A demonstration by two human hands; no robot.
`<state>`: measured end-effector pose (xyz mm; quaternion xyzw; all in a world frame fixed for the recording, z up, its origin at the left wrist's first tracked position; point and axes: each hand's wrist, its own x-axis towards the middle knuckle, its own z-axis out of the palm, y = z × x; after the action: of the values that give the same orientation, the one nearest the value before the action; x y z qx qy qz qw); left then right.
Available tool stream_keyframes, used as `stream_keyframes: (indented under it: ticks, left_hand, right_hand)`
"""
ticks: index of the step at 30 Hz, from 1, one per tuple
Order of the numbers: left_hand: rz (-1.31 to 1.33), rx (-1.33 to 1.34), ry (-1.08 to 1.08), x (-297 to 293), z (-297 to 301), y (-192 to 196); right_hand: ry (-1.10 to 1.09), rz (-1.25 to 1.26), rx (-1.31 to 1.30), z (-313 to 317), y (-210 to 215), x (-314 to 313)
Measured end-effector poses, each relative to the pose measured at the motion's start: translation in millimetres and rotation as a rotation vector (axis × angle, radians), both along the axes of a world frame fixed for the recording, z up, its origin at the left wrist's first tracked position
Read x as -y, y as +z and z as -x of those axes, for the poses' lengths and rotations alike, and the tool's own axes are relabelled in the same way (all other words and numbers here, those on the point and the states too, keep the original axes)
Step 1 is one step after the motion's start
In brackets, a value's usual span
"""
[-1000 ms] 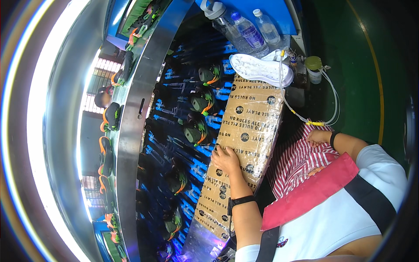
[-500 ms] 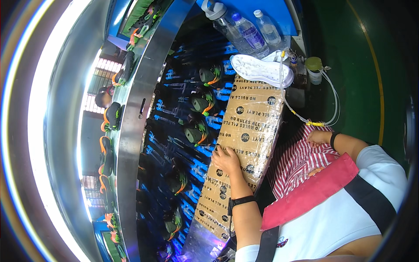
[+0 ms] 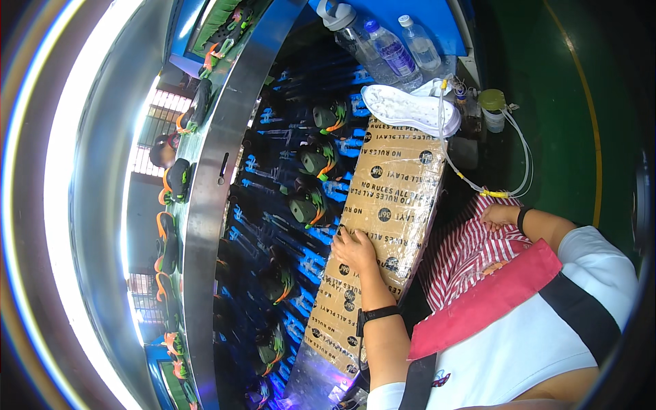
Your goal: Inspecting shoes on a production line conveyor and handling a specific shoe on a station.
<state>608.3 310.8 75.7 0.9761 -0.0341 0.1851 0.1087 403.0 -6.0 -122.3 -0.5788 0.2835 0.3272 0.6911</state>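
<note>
My left hand (image 3: 353, 251), below a dark wrist strap, lies with fingers spread on a long cardboard-covered ledge (image 3: 393, 195) wrapped in clear film. It holds nothing. My right hand (image 3: 501, 214) rests with curled fingers against my red-and-white striped apron (image 3: 447, 270), and nothing shows in it. A white shoe sole (image 3: 410, 109) lies at the far end of the ledge. Left of the ledge, several dark shoe uppers (image 3: 307, 203) with orange and green trim sit among blue-lit fittings (image 3: 328, 239); the nearest is a little way from my left hand.
Bottles (image 3: 393, 53) stand beyond the sole, and pale tubing (image 3: 526, 160) loops near a small green-lidded container (image 3: 490, 101). A steel rail (image 3: 208, 205) runs along the left, with more shoe uppers (image 3: 178, 183) behind it. A person (image 3: 162, 150) is farther off.
</note>
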Motion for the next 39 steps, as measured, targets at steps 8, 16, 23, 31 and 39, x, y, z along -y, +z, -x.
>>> stream_keyframes:
  ticks: [8,16,23,31,39]
  left_hand:
    - [0.007,0.004,-0.006,-2.5,0.1,0.4]
    - [-0.004,0.015,-0.015,-2.2,0.1,1.0]
    - [0.003,0.018,-0.006,-6.7,-1.0,-0.6]
    - [0.0,0.027,-0.018,-7.7,-0.8,-1.5]
    - [0.001,0.023,-0.018,-4.6,-2.3,-4.8]
  right_hand:
    - [0.002,-0.03,0.012,-0.8,-6.3,1.1]
    - [0.012,-0.021,0.016,-0.7,-6.7,0.4]
    - [0.001,-0.025,0.016,-4.1,-1.7,-0.3]
    - [0.0,-0.033,0.009,-3.8,-2.9,-0.8]
    - [-0.01,-0.018,0.008,-0.9,-7.4,0.7]
